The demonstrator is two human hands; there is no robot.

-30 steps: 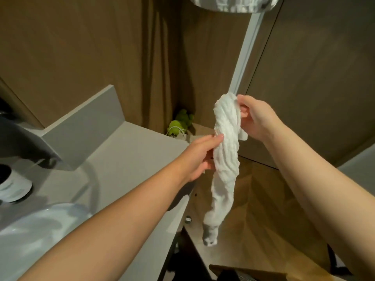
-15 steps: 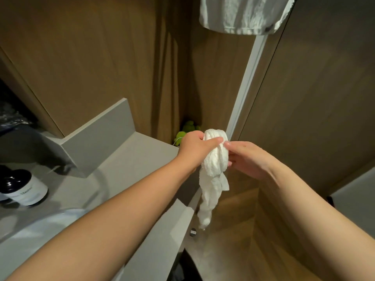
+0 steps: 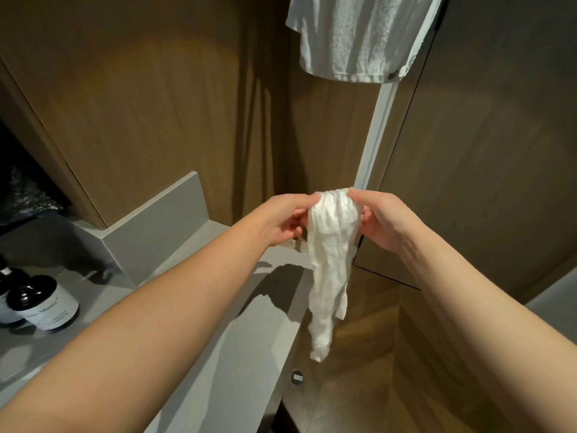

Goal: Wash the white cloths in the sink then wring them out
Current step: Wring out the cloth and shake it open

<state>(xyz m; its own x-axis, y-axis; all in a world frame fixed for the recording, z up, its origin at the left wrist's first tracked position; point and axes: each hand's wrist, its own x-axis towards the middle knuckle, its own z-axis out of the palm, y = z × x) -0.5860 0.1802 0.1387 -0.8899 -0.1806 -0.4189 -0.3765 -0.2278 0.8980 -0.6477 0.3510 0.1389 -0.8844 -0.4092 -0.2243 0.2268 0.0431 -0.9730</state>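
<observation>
A crumpled, twisted white cloth (image 3: 329, 264) hangs in the air past the right end of the grey counter (image 3: 237, 345). My left hand (image 3: 278, 218) pinches its top edge on the left side. My right hand (image 3: 382, 218) pinches the same top edge on the right side, so the upper part is spread a little between my fingers. The cloth's lower end dangles free above the wooden floor. A second white cloth (image 3: 359, 35) hangs flat high up on the wall, at the top of the view. The sink is out of sight.
Two dark bottles with white labels (image 3: 43, 303) stand on the counter at the left. A grey backsplash (image 3: 156, 220) rises behind the counter. Wood panel walls and a white vertical strip (image 3: 376, 135) close the corner. A small round metal piece (image 3: 297, 377) sits below the counter's edge.
Both hands came down with the cloth and now pinch its top edge side by side, spreading it. The view tilted up, showing more of the hanging cloth and the bottles.
</observation>
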